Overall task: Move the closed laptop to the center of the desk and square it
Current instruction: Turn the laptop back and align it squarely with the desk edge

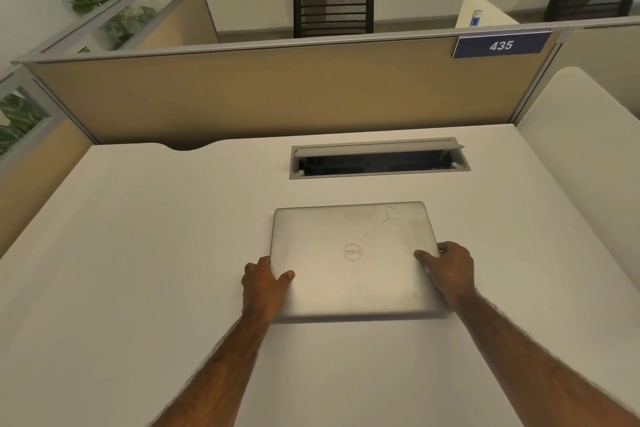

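A closed silver laptop [353,253] with a round logo on its lid lies flat on the white desk [138,253], slightly right of the desk's middle, its edges roughly parallel to the desk's back edge. My left hand [265,282] grips the laptop's left side near the front corner, thumb on the lid. My right hand [450,269] grips the right side, thumb on the lid and fingers curled around the edge.
An open cable tray [379,158] is set into the desk just behind the laptop. Tan cubicle partitions [277,94] enclose the back and left, with a blue "435" sign [500,45]. A white panel [581,156] rises on the right.
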Tool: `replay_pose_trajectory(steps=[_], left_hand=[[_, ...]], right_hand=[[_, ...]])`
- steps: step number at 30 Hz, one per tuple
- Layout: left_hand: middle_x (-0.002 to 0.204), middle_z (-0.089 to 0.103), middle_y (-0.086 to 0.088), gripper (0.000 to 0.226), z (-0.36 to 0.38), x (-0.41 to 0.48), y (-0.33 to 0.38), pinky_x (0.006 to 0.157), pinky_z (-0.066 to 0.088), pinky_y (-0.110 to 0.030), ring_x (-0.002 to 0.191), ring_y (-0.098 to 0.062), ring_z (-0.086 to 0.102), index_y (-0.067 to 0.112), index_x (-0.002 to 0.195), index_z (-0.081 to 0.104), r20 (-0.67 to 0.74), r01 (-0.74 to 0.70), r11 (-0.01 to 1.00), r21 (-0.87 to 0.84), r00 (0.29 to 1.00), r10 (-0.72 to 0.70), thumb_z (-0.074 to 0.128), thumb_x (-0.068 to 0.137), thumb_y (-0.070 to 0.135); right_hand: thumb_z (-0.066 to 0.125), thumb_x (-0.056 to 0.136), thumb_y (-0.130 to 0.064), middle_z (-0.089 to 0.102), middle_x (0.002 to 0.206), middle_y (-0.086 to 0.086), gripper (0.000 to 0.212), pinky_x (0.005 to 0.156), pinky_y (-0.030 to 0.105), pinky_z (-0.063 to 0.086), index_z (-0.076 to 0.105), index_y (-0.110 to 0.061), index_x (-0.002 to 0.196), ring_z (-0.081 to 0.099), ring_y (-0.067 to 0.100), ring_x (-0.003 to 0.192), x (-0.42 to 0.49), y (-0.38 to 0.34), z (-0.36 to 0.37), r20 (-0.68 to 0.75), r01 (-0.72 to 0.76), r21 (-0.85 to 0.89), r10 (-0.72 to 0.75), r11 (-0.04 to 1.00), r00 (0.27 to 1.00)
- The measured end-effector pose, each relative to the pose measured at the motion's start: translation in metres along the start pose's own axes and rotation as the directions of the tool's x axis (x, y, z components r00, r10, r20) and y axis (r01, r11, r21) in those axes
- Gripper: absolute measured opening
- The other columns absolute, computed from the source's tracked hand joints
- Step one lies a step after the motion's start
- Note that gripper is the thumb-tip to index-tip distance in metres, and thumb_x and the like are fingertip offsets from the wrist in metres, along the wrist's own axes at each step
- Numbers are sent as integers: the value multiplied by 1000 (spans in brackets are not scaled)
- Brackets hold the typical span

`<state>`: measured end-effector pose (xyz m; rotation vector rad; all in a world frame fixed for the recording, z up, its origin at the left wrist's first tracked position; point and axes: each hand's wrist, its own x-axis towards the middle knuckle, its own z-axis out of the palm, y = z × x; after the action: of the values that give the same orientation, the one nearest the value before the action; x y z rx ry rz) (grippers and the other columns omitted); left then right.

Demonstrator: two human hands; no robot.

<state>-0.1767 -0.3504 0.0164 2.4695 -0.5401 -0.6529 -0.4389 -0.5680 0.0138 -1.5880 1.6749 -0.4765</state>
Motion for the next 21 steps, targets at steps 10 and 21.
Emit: replay_pose_trajectory(steps=[10,21], left_hand=[[131,45,-15,67,4,-3,4,98,45,-44,129,-36,43,9,137,45,-16,5,996,91,1000,-4,65,87,48],[133,52,-13,71,23,-32,2,98,45,-40,117,-30,52,4,150,35,-213,-169,910,379,941,263,48,96,49]], right_hand=[[77,73,-40,69,104,16,49,85,47,58,70,-7,108,68,34,93,2,2,1,30,-10,-33,11,999,999],[50,97,-47,55,119,14,52,89,44,44,51,-7,131,53,34,111,-33,8,8,-13,208,-519,-252,829,968]])
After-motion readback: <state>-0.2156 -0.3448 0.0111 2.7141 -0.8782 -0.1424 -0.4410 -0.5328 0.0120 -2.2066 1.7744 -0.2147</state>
